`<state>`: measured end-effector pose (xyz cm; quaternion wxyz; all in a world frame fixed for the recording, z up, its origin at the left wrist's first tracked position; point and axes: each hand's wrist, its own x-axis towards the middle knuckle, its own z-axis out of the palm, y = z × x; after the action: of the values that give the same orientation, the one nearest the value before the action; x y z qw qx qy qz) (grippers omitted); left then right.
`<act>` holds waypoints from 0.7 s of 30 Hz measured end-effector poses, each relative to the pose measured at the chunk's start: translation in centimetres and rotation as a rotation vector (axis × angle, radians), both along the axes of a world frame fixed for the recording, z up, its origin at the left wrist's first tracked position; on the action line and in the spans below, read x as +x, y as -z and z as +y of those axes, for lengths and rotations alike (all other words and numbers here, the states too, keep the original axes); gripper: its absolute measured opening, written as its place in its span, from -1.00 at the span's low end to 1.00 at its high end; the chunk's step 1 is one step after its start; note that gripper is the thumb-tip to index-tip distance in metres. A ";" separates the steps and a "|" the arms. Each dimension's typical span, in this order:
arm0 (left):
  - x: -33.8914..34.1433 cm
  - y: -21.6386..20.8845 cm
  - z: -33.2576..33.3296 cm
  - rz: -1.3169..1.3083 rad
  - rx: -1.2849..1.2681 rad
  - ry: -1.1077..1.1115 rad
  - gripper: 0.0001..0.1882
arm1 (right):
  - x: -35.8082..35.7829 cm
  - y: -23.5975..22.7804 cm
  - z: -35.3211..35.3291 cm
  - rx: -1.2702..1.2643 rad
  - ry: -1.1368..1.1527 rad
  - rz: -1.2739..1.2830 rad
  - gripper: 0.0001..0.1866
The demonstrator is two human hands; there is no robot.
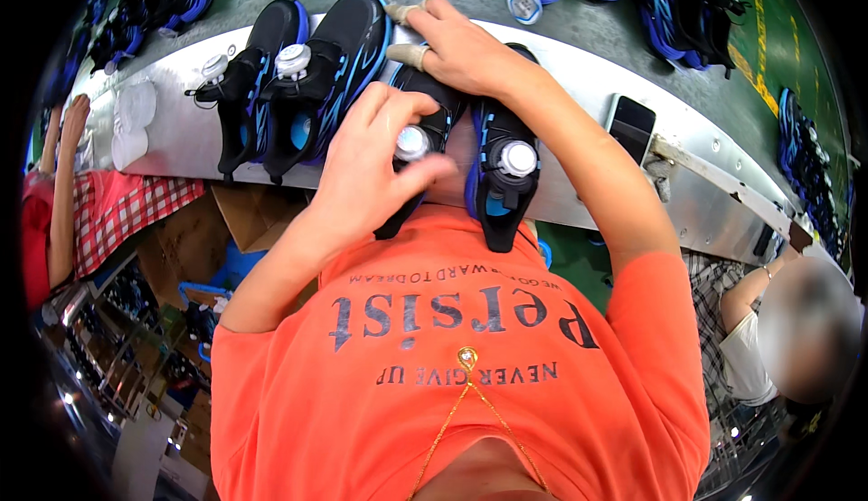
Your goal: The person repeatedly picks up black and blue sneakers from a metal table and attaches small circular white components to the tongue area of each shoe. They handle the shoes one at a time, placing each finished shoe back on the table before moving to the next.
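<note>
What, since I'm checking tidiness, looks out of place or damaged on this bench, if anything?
The phone perhaps: it lies on the metal bench, right of the shoes being handled, and isn't footwear. No spill or obvious damage shows.

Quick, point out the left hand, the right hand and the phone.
Left hand [366, 159], head view: back of the hand.
Right hand [466, 51], head view: back of the hand.
Phone [632, 126], head view: the screen.

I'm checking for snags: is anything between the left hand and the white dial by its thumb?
Nothing visible: the left hand curves around the dial. The right hand is by the toe of the shoe.
</note>
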<state>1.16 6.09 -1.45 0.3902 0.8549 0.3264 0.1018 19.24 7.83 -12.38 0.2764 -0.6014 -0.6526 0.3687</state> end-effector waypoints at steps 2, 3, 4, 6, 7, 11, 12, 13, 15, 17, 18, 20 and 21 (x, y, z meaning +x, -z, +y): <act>-1.3 1.3 0.7 -0.063 -0.126 0.137 -0.46 | -0.6 0.0 0.0 0.066 0.009 -0.027 -0.44; -1.3 1.0 0.9 -0.072 -0.202 0.142 -0.48 | -0.6 -0.1 0.1 0.027 0.002 -0.024 -0.43; -1.1 0.3 1.4 -0.081 -0.277 0.147 -0.51 | -0.6 -0.3 0.3 -0.012 -0.004 -0.022 -0.42; -1.0 -0.2 1.3 -0.061 -0.270 0.065 -0.55 | -0.8 -0.4 0.4 -0.051 0.000 -0.017 -0.41; -1.1 -0.5 0.9 -0.030 -0.189 -0.021 -0.57 | -0.9 -0.4 0.5 -0.052 0.010 -0.014 -0.41; -2.3 0.3 1.6 -0.101 -0.310 0.192 -0.65 | -2.1 -0.4 1.1 -0.004 0.066 0.024 -0.43; -2.5 0.6 2.5 -0.142 -0.267 0.342 -0.66 | -2.3 -0.6 1.4 0.001 0.083 0.028 -0.43; -2.6 -0.1 2.9 -0.072 -0.305 0.360 -0.70 | -2.7 -0.1 1.6 0.032 0.095 0.023 -0.43; -2.6 -0.8 3.0 -0.019 -0.264 0.359 -0.74 | -2.9 0.3 1.8 0.058 0.100 0.028 -0.42; -2.5 -0.8 3.0 -0.028 -0.200 0.374 -0.83 | -3.1 0.8 2.1 0.084 0.119 0.042 -0.41; -2.3 -0.8 2.9 -0.017 -0.134 0.401 -0.85 | -2.9 0.7 2.3 0.121 0.094 -0.018 -0.41; -1.9 -0.7 2.3 0.008 -0.001 0.456 -0.88 | -2.1 0.3 2.6 0.198 0.046 -0.139 -0.40; -1.7 -0.5 1.8 -0.002 0.000 0.444 -0.90 | -1.5 -0.6 2.8 0.100 0.030 -0.085 -0.21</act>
<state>-0.51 7.94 -0.97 0.4032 0.9058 0.1298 0.0145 17.75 10.60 -11.73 0.2836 -0.6118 -0.6722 0.3056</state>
